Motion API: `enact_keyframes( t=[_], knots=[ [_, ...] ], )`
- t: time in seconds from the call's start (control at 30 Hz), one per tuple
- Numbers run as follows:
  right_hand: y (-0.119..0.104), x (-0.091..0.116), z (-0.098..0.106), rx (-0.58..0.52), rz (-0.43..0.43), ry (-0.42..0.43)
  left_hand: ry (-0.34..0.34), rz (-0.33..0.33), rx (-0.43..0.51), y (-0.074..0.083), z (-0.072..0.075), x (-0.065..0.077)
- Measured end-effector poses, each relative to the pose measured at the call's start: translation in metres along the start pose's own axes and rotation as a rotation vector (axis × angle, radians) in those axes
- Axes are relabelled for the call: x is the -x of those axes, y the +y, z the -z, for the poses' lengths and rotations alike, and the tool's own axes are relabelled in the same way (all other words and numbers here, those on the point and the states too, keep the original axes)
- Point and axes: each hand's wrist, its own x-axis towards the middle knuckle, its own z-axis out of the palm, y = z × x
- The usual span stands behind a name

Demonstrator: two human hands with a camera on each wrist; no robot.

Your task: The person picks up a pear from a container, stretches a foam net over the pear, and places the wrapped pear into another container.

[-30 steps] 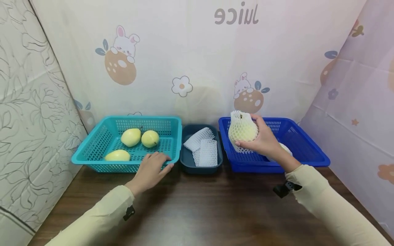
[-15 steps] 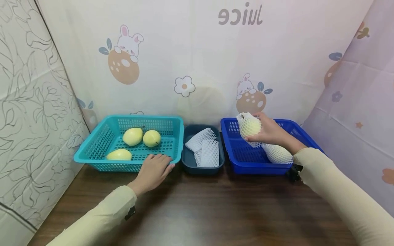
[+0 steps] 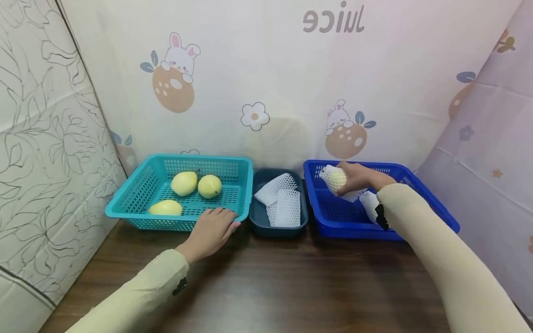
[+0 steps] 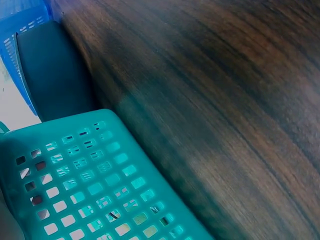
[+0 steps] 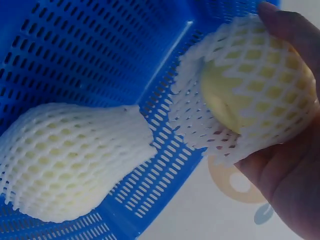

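Observation:
My right hand (image 3: 354, 177) grips a pear (image 5: 265, 85) wrapped in a white foam net, over the left part of the blue basket (image 3: 345, 230). Thumb and fingers curl round its sides. Another netted pear (image 5: 65, 160) lies in that basket, partly behind my sleeve in the head view. My left hand (image 3: 211, 231) rests on the front rim of the teal basket (image 3: 150, 224), near its right corner, fingers relaxed. In that basket lie three bare yellow-green pears, one at the front left (image 3: 165, 207) and two side by side farther back.
Between the baskets stands a dark blue-grey tray (image 3: 259, 222) with several flat white foam nets (image 3: 287, 208) in it. All three containers stand on a dark wooden table (image 3: 266, 282), against a patterned cloth backdrop (image 3: 283, 69).
My right hand has lowered the netted pear towards the blue basket, tipping it over to the left. My left hand stays on the teal rim. The head view has shifted slightly.

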Motion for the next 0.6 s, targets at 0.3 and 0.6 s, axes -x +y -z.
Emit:
enact_keyframes(
  t=[0.3, 0.6],
  knots=[
    [0.007, -0.015, -0.015, 0.046, -0.096, -0.145, -0.001, -0.012, -0.006, 0.003, 0.001, -0.002],
    [0.002, -0.024, -0.015, 0.062, -0.154, -0.216, -0.004, 0.000, -0.014, 0.000, -0.001, -0.003]
  ],
)
